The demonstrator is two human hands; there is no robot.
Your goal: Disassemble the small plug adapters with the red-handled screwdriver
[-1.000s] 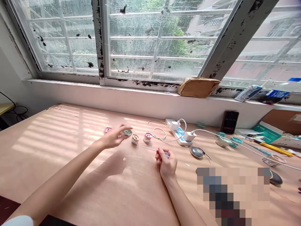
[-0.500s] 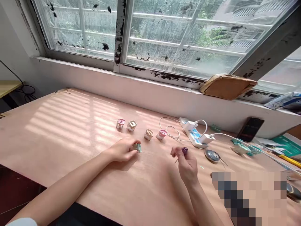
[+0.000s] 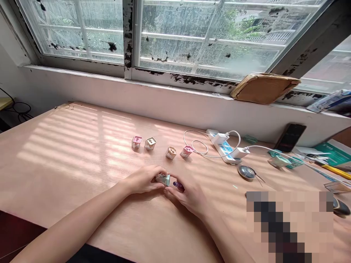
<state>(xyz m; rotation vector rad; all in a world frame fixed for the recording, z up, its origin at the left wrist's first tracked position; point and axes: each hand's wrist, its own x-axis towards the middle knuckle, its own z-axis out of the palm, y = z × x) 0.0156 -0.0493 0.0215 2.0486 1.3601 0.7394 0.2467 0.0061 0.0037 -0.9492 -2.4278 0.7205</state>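
Observation:
My left hand (image 3: 146, 178) is closed around a small pencil sharpener with a pale green top (image 3: 163, 179), tipped on its side just above the table. My right hand (image 3: 189, 193) has come up close to that green end, its fingertips at the sharpener's edge. Curled in the right hand is a small screwdriver with a dark purple handle (image 3: 178, 186); its shaft is not visible. Beyond my hands stand a pink two-hole sharpener (image 3: 137, 141), a cream one (image 3: 150, 143), a tan one (image 3: 171, 152) and another pink one (image 3: 187, 151).
A power strip (image 3: 226, 149) with white chargers and a looped cable lies behind on the right. Near it are a round grey object (image 3: 246, 172), green parts (image 3: 279, 160), a leaning phone (image 3: 290, 137) and a yellow tool (image 3: 336, 171). A brown package (image 3: 265, 88) rests on the sill.
My right hand has moved left with the screwdriver to meet the green sharpener. My left hand has shifted slightly right and nearer, still holding the sharpener. The view has tilted a little.

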